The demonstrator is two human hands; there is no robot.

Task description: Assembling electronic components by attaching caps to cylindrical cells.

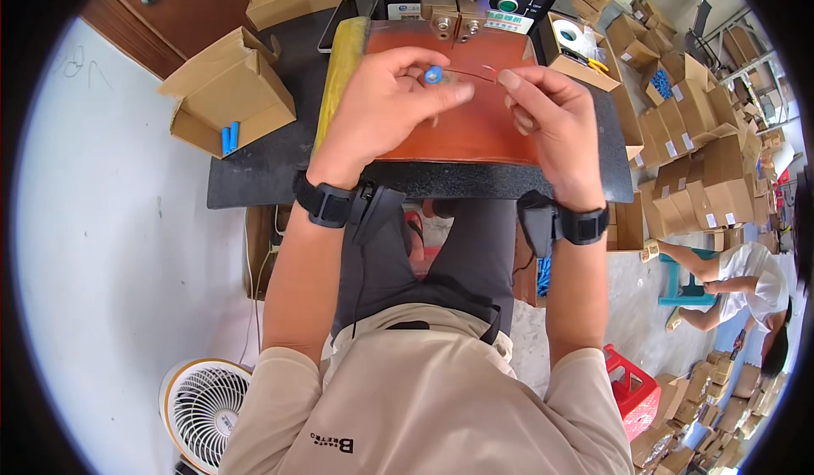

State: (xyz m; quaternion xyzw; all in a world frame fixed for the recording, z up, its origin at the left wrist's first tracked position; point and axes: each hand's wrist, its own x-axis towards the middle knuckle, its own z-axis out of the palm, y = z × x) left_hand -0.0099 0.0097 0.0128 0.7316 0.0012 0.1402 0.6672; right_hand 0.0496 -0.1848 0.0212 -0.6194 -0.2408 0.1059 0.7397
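While the left hand [386, 106] is pinching a small blue cylinder [433, 75] end-on toward us, the right hand [547, 114] fingers are clamping its thin red wire [475, 74], running sideways.

Even, bright daylight fills the frame, strongest at the upper right, where the stacked brown cardboard boxes [704, 170] look slightly washed out. Shadows are soft and faint. The centre is sharp; straight edges bow toward the rim, and black vignette fills the corners.
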